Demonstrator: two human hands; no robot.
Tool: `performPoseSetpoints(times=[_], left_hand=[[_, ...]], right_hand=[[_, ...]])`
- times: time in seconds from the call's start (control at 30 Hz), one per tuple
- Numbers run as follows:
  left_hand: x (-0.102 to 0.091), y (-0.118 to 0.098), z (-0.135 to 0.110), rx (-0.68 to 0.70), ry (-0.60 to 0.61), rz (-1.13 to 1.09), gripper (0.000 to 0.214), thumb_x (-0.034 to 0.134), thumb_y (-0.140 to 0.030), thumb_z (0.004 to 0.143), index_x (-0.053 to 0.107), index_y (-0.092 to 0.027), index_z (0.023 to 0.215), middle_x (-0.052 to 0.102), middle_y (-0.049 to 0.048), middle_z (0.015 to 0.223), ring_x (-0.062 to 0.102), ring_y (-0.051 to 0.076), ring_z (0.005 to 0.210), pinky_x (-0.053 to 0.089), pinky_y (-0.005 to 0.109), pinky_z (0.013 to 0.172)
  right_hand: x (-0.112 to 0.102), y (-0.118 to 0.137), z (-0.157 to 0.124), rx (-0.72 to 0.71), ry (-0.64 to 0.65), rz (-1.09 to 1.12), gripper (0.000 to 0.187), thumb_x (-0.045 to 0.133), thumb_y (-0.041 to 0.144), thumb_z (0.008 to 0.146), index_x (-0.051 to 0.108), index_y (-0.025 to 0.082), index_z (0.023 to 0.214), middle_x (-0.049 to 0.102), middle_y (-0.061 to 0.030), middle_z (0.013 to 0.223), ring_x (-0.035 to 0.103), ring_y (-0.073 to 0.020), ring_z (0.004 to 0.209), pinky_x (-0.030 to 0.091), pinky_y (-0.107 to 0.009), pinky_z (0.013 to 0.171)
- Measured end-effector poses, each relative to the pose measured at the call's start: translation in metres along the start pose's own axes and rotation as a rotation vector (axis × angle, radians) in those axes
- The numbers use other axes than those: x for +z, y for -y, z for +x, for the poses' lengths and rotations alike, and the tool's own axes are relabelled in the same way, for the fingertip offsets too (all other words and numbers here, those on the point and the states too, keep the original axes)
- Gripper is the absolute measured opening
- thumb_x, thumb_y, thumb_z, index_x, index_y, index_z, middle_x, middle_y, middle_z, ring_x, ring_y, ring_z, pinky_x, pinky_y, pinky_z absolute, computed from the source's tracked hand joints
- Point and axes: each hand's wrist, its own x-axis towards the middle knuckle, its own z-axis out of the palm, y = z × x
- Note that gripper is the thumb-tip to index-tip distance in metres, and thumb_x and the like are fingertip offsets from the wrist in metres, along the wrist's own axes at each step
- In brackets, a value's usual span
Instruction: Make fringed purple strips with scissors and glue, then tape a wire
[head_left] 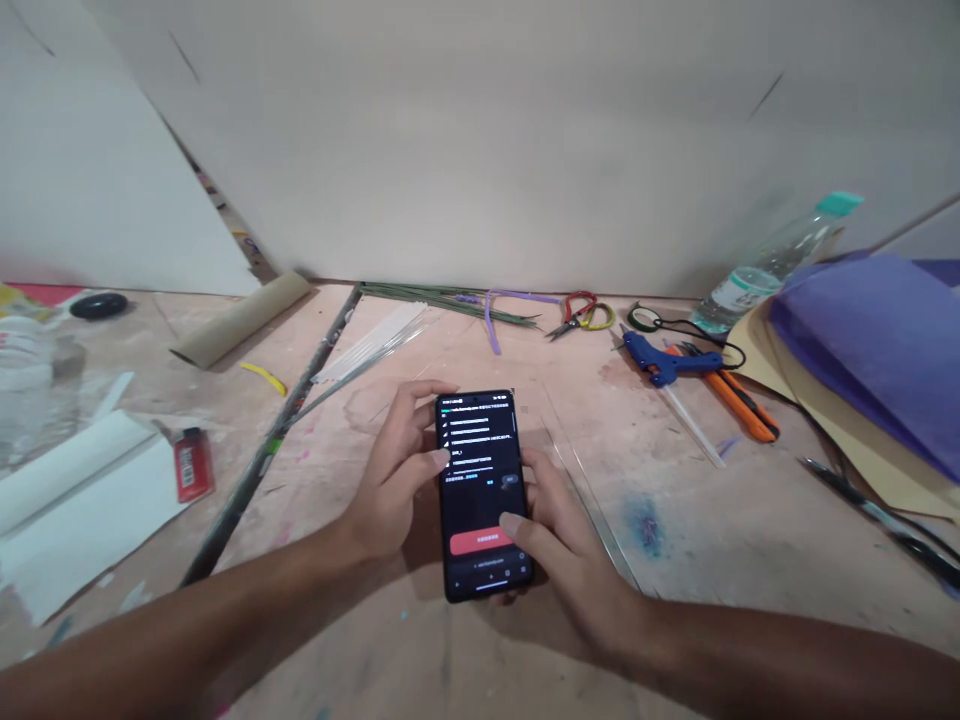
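Note:
A black smartphone [481, 492] with a lit screen, showing text lines and a red button, is held above the tabletop [420, 640] in both hands. My left hand [390, 478] wraps its left edge, the thumb resting on the screen's upper left. My right hand [559, 545] supports its right side from beneath, the thumb over the red button near the bottom of the screen.
A blue glue gun [660, 358], an orange cutter [739, 405], scissors [574, 312], green stems [442, 298] and a water bottle [772, 262] lie at the back. Purple and tan paper sheets [877, 350] are stacked at right. A red lighter [193, 465], white paper [82, 500] and a cardboard tube [240, 318] lie at left.

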Motion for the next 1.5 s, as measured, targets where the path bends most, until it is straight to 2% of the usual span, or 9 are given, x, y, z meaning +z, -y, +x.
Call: performPoseSetpoints(times=[0.27, 0.3, 0.37, 0.43, 0.5, 0.87, 1.17, 1.33, 1.5], left_hand=[[-0.001, 0.005, 0.002, 0.008, 0.058, 0.008, 0.054, 0.082, -0.037, 0.085, 0.059, -0.029, 0.133, 0.073, 0.0048, 0.115, 0.071, 0.026, 0.098, 0.058, 0.034, 0.079], [-0.002, 0.005, 0.003, 0.008, 0.063, 0.012, 0.053, 0.082, -0.037, 0.086, 0.059, -0.030, 0.133, 0.073, 0.0047, 0.115, 0.071, 0.025, 0.096, 0.058, 0.034, 0.079], [-0.004, 0.004, 0.005, 0.006, 0.074, 0.021, 0.051, 0.081, -0.037, 0.088, 0.059, -0.030, 0.133, 0.074, 0.0044, 0.114, 0.072, 0.024, 0.092, 0.058, 0.034, 0.077], [-0.007, 0.003, 0.007, 0.002, 0.085, 0.033, 0.049, 0.081, -0.036, 0.088, 0.060, -0.030, 0.132, 0.074, 0.0040, 0.111, 0.072, 0.024, 0.091, 0.059, 0.034, 0.077], [-0.009, 0.001, 0.008, -0.005, 0.093, 0.047, 0.048, 0.081, -0.035, 0.089, 0.060, -0.030, 0.131, 0.075, 0.0039, 0.109, 0.073, 0.024, 0.092, 0.059, 0.034, 0.077], [-0.008, -0.002, 0.008, -0.022, 0.066, 0.114, 0.044, 0.082, -0.030, 0.092, 0.060, -0.030, 0.131, 0.076, 0.0014, 0.106, 0.073, 0.019, 0.086, 0.058, 0.029, 0.074], [-0.007, 0.001, 0.006, 0.001, 0.091, 0.051, 0.051, 0.083, -0.040, 0.086, 0.060, -0.030, 0.131, 0.078, 0.0033, 0.108, 0.076, 0.024, 0.090, 0.061, 0.033, 0.076], [0.001, -0.003, 0.001, -0.001, 0.039, 0.040, 0.049, 0.083, -0.041, 0.086, 0.062, -0.029, 0.129, 0.079, 0.0041, 0.106, 0.077, 0.025, 0.086, 0.061, 0.033, 0.072], [0.003, -0.007, 0.005, -0.010, -0.047, 0.064, 0.031, 0.075, -0.037, 0.092, 0.066, -0.027, 0.119, 0.080, 0.0019, 0.095, 0.074, 0.023, 0.076, 0.060, 0.032, 0.065]], right_hand=[[0.002, 0.001, -0.001, -0.018, -0.028, -0.014, 0.043, 0.070, 0.047, 0.102, 0.054, 0.033, 0.139, 0.071, -0.0031, 0.109, 0.069, -0.0164, 0.065, 0.057, -0.027, 0.047], [0.002, 0.001, -0.001, -0.040, -0.031, -0.025, 0.041, 0.069, 0.045, 0.102, 0.055, 0.033, 0.138, 0.072, -0.0032, 0.110, 0.071, -0.0178, 0.071, 0.060, -0.030, 0.054], [0.001, 0.000, 0.000, -0.097, -0.036, -0.048, 0.038, 0.070, 0.041, 0.102, 0.058, 0.033, 0.137, 0.074, -0.0037, 0.119, 0.075, -0.0215, 0.095, 0.065, -0.037, 0.079], [0.000, -0.001, 0.001, -0.145, -0.030, -0.067, 0.037, 0.071, 0.039, 0.103, 0.059, 0.034, 0.138, 0.074, -0.0035, 0.132, 0.071, -0.0238, 0.120, 0.058, -0.043, 0.105], [0.000, -0.001, 0.002, -0.163, -0.010, -0.076, 0.039, 0.069, 0.039, 0.104, 0.058, 0.034, 0.141, 0.073, -0.0036, 0.138, 0.067, -0.0250, 0.129, 0.053, -0.046, 0.113], [-0.001, 0.000, 0.003, -0.179, 0.037, -0.071, 0.035, 0.066, 0.041, 0.107, 0.057, 0.034, 0.140, 0.074, -0.0030, 0.132, 0.069, -0.0229, 0.122, 0.055, -0.042, 0.104], [0.002, 0.001, 0.003, -0.194, -0.082, -0.147, 0.030, 0.056, 0.048, 0.112, 0.066, 0.034, 0.137, 0.073, -0.0027, 0.129, 0.067, -0.0238, 0.121, 0.055, -0.043, 0.105], [0.002, 0.000, 0.007, -0.199, -0.149, -0.192, 0.033, 0.057, 0.047, 0.112, 0.065, 0.036, 0.142, 0.070, -0.0024, 0.142, 0.060, -0.0249, 0.135, 0.050, -0.044, 0.113], [0.003, 0.003, 0.006, -0.205, -0.068, -0.180, 0.032, 0.057, 0.043, 0.110, 0.065, 0.032, 0.139, 0.074, -0.0034, 0.134, 0.066, -0.0244, 0.126, 0.054, -0.041, 0.106]])
